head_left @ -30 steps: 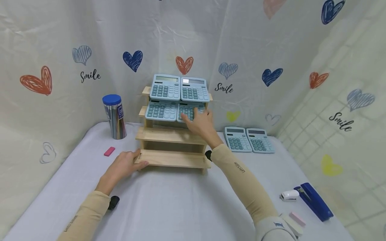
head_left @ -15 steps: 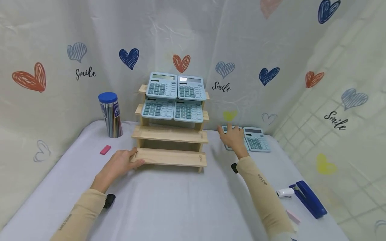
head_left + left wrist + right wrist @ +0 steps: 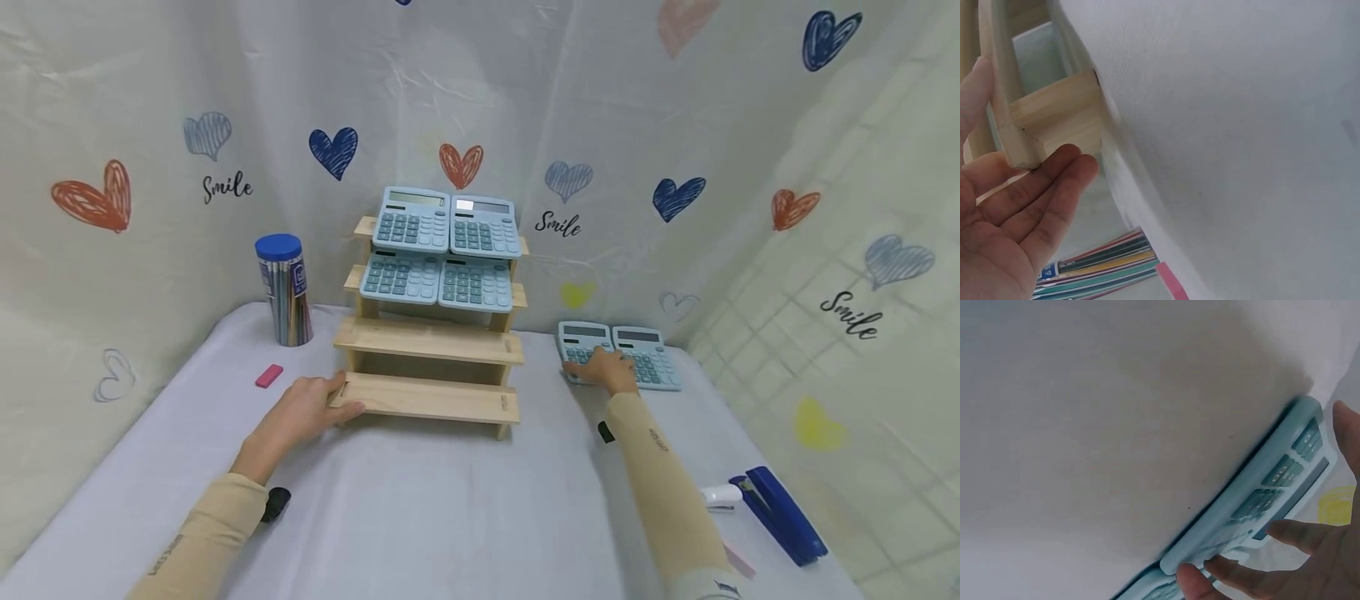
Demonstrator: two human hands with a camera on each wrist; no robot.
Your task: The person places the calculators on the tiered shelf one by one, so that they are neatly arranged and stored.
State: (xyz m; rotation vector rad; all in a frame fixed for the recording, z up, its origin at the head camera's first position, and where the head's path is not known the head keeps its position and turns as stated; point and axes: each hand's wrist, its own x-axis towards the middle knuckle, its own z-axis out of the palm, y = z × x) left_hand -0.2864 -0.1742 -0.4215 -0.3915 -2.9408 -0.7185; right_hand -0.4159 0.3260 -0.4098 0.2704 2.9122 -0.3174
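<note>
Matt pale wood rack (image 3: 431,342), smooth plastic calculator (image 3: 581,350), white cloth table (image 3: 450,500)

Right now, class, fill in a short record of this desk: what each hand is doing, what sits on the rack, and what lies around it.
left hand: rests on the wooden rack's lowest step
right hand: fingers on the left of two calculators on the table
rack, top two steps: four calculators
rack, lower two steps: bare
left of rack: pencil tub, pink eraser
front right: blue stapler
</note>
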